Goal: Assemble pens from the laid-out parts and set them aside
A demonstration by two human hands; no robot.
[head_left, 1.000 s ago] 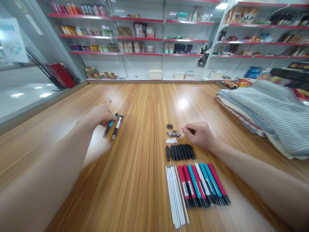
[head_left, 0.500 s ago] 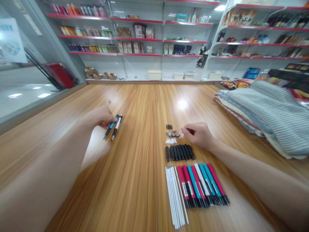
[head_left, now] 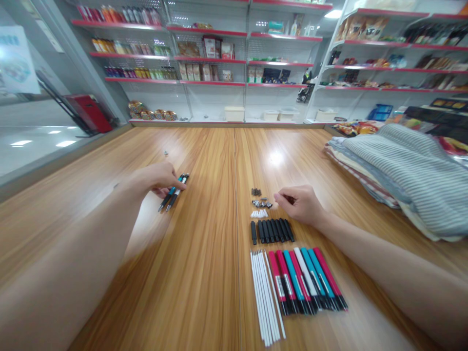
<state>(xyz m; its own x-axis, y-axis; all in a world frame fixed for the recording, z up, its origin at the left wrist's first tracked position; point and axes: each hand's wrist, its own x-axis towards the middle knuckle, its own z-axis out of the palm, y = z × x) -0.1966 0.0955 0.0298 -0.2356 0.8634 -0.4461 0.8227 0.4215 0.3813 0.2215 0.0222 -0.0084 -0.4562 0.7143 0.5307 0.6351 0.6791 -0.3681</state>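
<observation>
My left hand (head_left: 163,179) is closed with its thumb and fingers around two assembled pens, a blue pen (head_left: 168,197) and a white pen (head_left: 178,192), lying side by side on the table. My right hand (head_left: 300,204) rests on the table as a loose fist; its inside is hidden. Beside it lie small metal springs (head_left: 256,192), silver cone tips (head_left: 262,203) and short white pieces (head_left: 259,213). Nearer me are a row of black grips (head_left: 271,231), white refills (head_left: 263,302) and red, blue and white pen barrels (head_left: 307,278).
A folded striped cloth (head_left: 405,165) lies on the right of the wooden table (head_left: 212,273). A tiny object (head_left: 165,153) sits beyond my left hand. Shelves of goods (head_left: 210,59) stand behind the table's far edge.
My left hand has moved slightly right, its finger now reaching over the white pen. The two pens have come closer together. My right hand has stayed put.
</observation>
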